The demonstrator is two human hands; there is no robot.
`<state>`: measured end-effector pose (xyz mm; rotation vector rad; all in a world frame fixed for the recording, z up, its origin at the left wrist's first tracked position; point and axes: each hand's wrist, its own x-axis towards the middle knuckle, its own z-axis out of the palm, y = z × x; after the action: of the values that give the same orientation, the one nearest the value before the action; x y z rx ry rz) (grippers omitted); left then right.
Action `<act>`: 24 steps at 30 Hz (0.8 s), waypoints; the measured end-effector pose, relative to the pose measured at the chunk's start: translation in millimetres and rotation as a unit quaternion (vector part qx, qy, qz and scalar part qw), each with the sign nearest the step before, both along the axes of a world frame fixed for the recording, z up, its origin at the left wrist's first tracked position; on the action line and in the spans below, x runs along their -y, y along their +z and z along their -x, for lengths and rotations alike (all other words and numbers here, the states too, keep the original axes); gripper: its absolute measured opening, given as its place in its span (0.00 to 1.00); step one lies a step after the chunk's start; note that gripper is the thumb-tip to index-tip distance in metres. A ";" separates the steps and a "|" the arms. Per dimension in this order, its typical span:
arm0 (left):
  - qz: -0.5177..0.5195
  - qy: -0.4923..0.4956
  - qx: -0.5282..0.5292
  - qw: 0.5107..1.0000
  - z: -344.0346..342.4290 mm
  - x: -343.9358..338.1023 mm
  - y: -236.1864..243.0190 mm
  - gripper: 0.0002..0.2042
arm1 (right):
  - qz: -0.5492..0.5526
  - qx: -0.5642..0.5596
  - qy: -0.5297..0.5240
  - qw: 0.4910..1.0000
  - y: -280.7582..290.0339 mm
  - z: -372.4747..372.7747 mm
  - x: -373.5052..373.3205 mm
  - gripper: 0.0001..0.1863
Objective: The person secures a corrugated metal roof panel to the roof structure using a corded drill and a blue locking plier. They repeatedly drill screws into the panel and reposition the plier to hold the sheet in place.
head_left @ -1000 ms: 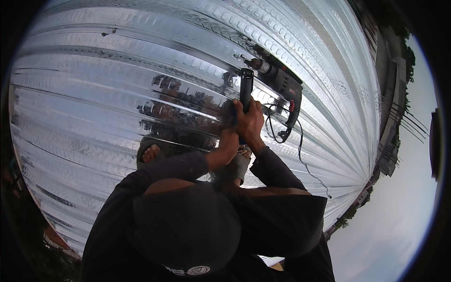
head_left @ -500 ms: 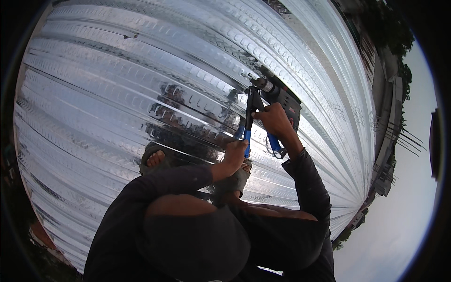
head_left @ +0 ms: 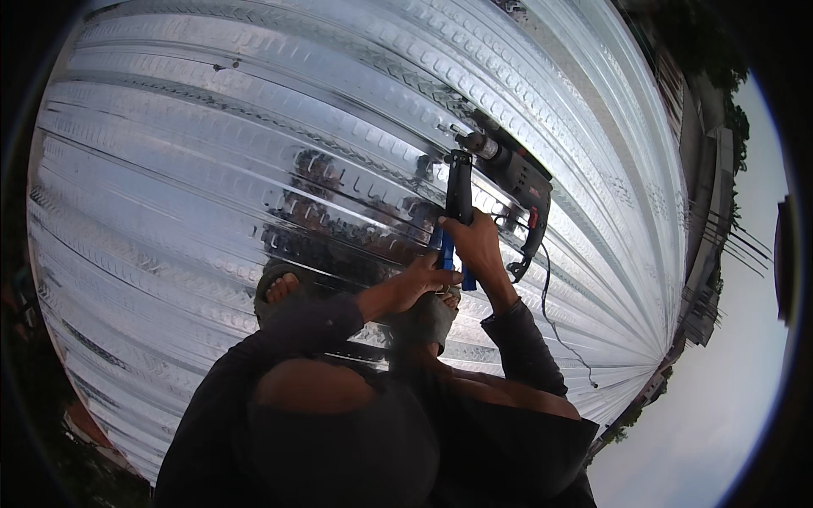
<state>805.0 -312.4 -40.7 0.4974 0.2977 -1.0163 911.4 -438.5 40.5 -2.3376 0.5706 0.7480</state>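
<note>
A hand riveter (head_left: 460, 179) with a black body and blue grips stands with its head on a ridge of the shiny metal sheet (head_left: 169, 178). Its two handles are nearly together, pointing back toward me. My left hand (head_left: 413, 284) is wrapped round the lower blue grips. Higher up, my right hand (head_left: 479, 244) grips the handles from the right side. Just beyond, a black power drill (head_left: 527, 184) lies on the sheet, its chuck close to the riveter's head. What lies under the riveter's nose is hidden.
From the drill a black cord (head_left: 550, 309) runs across the ribs toward me. My bare feet (head_left: 281, 288) rest on the ribbed sheet. A concrete edge with protruding rods (head_left: 737, 241) borders the right side, beside trees (head_left: 735, 127). Small dark bits (head_left: 227, 65) lie far left.
The spread riveter handles have been squeezed together. My right hand moved inward and down, now nearer my left hand, exposing the drill's handle and cord.
</note>
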 end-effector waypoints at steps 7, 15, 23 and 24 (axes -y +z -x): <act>-0.070 -0.038 -0.093 0.992 13.6 16.9 -7.5 0.18 | 0.005 -0.029 0.295 0.955 50.8 -55.9 11.0 0.07; 0.015 -0.024 -0.041 0.999 20.2 16.3 -12.6 0.18 | 0.083 0.076 0.139 0.984 3.6 -5.2 1.9 0.17; 0.017 -0.047 0.060 0.997 10.2 7.7 4.7 0.29 | -0.019 -0.018 -0.010 1.000 -12.5 5.9 9.8 0.28; -0.010 -0.041 0.063 0.997 8.1 10.7 7.3 0.29 | -0.028 -0.006 -0.012 1.000 -14.8 6.7 8.6 0.28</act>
<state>796.9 -323.2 -33.4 0.5934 0.1756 -1.0582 904.7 -447.2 25.7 -2.2718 0.5748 0.7582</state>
